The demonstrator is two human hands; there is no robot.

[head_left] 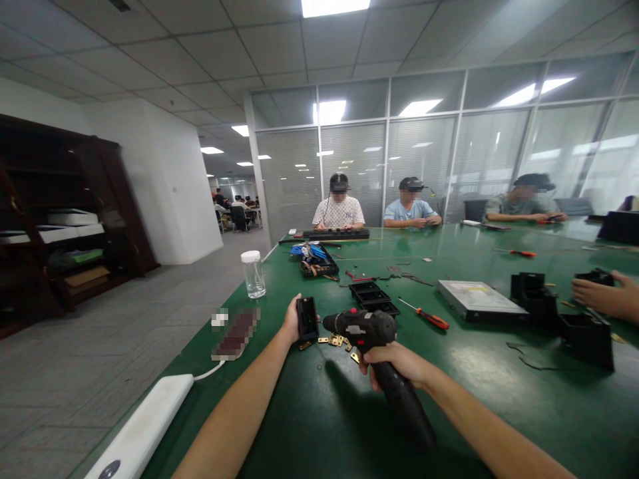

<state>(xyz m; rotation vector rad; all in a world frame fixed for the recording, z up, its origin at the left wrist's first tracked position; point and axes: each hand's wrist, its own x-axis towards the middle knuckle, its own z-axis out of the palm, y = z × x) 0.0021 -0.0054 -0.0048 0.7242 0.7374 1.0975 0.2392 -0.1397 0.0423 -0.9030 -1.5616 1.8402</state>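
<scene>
My right hand (392, 362) grips a black cordless drill (367, 327) by its handle, with the chuck pointing left. A small black plastic box (307, 318) is held on end in my left hand (292, 320), its hollow side facing me. The drill's nose is close to the box; whether a bit touches it I cannot make out. Below them, several small brass-coloured plates (335, 340) lie scattered on the green table (279, 426). Black plastic trays (372, 296) sit just behind the drill.
An orange screwdriver (432, 318) and a metal-topped disc drive (479, 299) lie to the right, near black housings (584, 339) and another person's hand (599, 296). On the left stand a clear jar (253, 276) and a white power strip (144, 426). People sit across the table.
</scene>
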